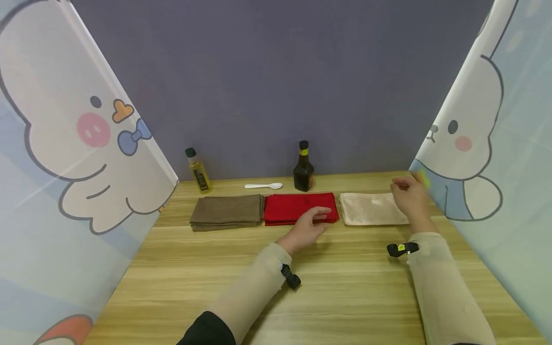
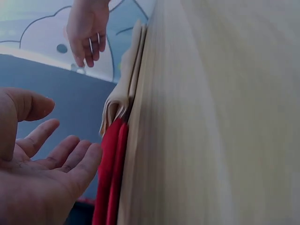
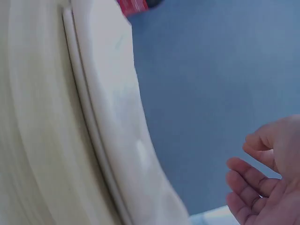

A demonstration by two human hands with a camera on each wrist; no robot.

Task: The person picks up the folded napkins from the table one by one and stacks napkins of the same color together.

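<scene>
My left hand [image 1: 307, 230] hovers by the front right part of a folded red cloth [image 1: 289, 206], its fingers spread loosely and holding nothing. In the left wrist view the thumb and fingers [image 2: 84, 164] stand apart with a gap between them. My right hand [image 1: 409, 196] is raised over the right end of a folded cream cloth [image 1: 366, 208]. Loosely bent fingers show in the right wrist view, with nothing in the hand [image 3: 276, 178]. The cream cloth [image 3: 112, 117] lies beside it, apart from the fingers. A folded brown cloth [image 1: 226, 211] lies left of the red one.
Behind the cloths stand a dark sauce bottle [image 1: 304, 170] and a small yellow oil bottle [image 1: 199, 175] with a green cap. Between them lies a white spoon [image 1: 264, 186]. A grey wall [image 1: 258, 86] bounds the wooden table [image 1: 172, 287] at the back, with cartoon-printed panels on both sides.
</scene>
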